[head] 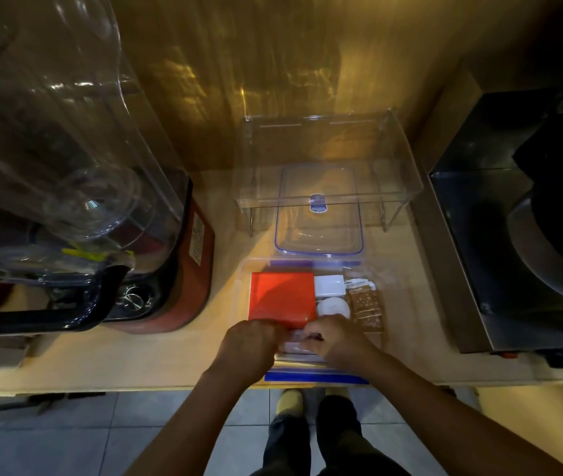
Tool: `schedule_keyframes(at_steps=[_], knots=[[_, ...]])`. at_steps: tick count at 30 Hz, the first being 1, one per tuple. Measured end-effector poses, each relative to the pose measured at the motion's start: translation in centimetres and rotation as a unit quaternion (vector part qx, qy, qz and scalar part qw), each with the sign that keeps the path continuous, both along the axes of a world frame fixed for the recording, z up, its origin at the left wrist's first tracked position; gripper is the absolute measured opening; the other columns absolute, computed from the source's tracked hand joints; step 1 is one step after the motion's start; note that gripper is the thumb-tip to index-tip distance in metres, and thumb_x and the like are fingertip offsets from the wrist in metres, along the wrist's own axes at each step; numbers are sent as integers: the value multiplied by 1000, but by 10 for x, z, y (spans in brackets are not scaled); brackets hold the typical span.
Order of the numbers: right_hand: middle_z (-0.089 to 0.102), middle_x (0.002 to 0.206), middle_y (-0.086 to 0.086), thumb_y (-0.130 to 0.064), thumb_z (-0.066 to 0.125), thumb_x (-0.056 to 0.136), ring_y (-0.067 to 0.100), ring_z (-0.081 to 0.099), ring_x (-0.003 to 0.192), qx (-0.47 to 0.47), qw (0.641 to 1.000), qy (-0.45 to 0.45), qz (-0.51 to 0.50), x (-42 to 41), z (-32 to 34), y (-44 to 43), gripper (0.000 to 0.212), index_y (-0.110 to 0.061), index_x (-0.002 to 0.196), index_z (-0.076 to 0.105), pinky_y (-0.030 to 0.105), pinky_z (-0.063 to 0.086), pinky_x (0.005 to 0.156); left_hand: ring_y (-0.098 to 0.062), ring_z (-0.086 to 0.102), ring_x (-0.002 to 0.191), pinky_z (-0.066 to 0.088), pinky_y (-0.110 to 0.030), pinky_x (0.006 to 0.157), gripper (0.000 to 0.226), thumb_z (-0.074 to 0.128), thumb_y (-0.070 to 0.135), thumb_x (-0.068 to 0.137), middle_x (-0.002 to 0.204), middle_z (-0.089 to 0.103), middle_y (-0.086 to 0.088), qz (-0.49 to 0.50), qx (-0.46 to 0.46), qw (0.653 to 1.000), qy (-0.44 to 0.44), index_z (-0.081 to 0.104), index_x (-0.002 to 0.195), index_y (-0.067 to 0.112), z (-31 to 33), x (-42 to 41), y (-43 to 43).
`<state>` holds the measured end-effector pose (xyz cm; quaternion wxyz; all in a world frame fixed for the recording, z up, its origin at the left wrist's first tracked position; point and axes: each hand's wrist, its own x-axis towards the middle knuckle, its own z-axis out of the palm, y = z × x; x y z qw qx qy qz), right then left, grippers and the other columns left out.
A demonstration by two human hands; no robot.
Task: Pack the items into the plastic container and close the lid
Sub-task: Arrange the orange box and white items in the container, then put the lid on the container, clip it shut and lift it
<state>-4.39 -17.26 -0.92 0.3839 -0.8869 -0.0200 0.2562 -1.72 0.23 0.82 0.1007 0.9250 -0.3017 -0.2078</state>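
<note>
A clear plastic container (246,269) with blue clips sits at the counter's front edge. Inside it lie a red flat box (282,297), a white square item (329,285), a white round item (333,307) and brown patterned sachets (367,309). Its clear lid (319,214) with blue trim and a blue tab lies just behind the container. My left hand (249,345) and my right hand (337,338) meet over the container's near end, both pinching a small clear packet (299,338) that they partly hide.
A large blender with a clear cover and red base (184,269) stands to the left. A clear acrylic stand (324,156) arches over the lid at the back. A dark metal appliance (513,218) fills the right. The wooden counter edge (135,383) runs below my hands.
</note>
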Motion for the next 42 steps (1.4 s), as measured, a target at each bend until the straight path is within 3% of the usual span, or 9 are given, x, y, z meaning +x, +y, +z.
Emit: schedule_keyframes(at_steps=[6, 10, 12, 16, 20, 24, 28, 37, 42], knots=[[60, 74, -6, -27, 49, 88, 15, 55, 73, -34, 998, -29, 36, -2, 6, -7, 19, -30, 71, 56, 29, 42, 62, -18, 66, 89, 53, -29, 75, 21, 49, 25, 93, 105, 70, 1, -8, -44, 999, -15, 63, 109, 25, 3, 3, -1], [63, 84, 4, -18, 48, 91, 19, 56, 79, -43, 992, -96, -67, 3, 13, -19, 17, -14, 87, 64, 31, 41, 68, -27, 63, 91, 49, -34, 76, 19, 51, 24, 90, 101, 69, -4, -20, -103, 991, -82, 64, 105, 20, 14, 11, -9], [65, 99, 9, -11, 52, 86, 25, 59, 94, -147, 976, -138, -87, 6, 13, -31, 14, -8, 96, 62, 34, 44, 81, -31, 61, 96, 48, -38, 83, 23, 57, 20, 87, 106, 67, -9, -27, -95, 988, -115, 63, 109, 16, 12, 16, -16], [54, 126, 8, -24, 60, 79, 25, 49, 117, -322, 941, -103, 8, 11, 14, -45, 47, -13, 123, 50, 35, 38, 98, -33, 49, 122, 36, -43, 104, 42, 59, 25, 86, 131, 55, -13, -38, -59, 992, -104, 54, 127, 15, 1, 21, -25], [51, 132, 15, -24, 42, 90, 30, 43, 122, -418, 893, -106, 126, 12, 10, -52, 40, -7, 126, 45, 40, 26, 105, -31, 37, 134, 28, -44, 112, 54, 58, 31, 88, 144, 43, -12, -40, -41, 994, -90, 41, 138, 19, -11, 22, -26], [53, 129, 15, -22, 44, 91, 31, 45, 120, -470, 860, -97, 171, 19, 6, -51, 37, -6, 124, 45, 43, 26, 107, -27, 18, 144, 11, -44, 117, 62, 52, 36, 91, 156, 24, -8, -53, -12, 995, -78, 24, 145, 28, -18, 24, -22], [56, 124, 16, -15, 42, 93, 31, 49, 115, -509, 831, -108, 197, 27, 3, -49, 31, -3, 122, 47, 43, 28, 106, -26, 8, 146, 3, -44, 118, 65, 52, 35, 91, 159, 14, -5, -61, 0, 996, -68, 17, 146, 33, -21, 28, -19], [63, 112, 14, -19, 43, 93, 32, 53, 106, -489, 839, -130, 201, 29, 5, -63, 23, -8, 109, 57, 43, 29, 103, -25, 12, 146, 8, -43, 117, 66, 53, 37, 90, 159, 16, -4, -64, 2, 996, -58, 17, 146, 34, -21, 34, -15], [66, 107, 8, -22, 44, 94, 28, 53, 105, -525, 814, -126, 214, 31, -2, -62, 24, -11, 109, 59, 42, 29, 103, -24, 13, 145, 9, -43, 117, 68, 55, 38, 89, 158, 18, -3, -67, 8, 996, -56, 18, 146, 35, -22, 36, -15]])
